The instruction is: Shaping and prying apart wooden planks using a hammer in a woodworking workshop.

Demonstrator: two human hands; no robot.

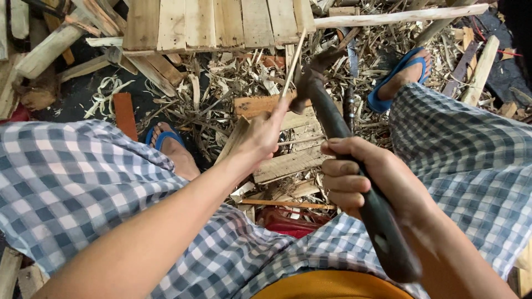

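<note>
Where grip [260, 133] pinches, stick [292, 62] above.

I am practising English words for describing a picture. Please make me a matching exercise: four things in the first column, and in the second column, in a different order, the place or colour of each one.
Things:
1. hatchet
2. thin stick
3. sandals
4. wooden pallet

Place or colour:
A. blue, on both feet
B. pinched in the left hand
C. lying on the ground at the top of the picture
D. gripped by its dark handle in the right hand

Pairs: 1-D, 2-B, 3-A, 4-C
</note>
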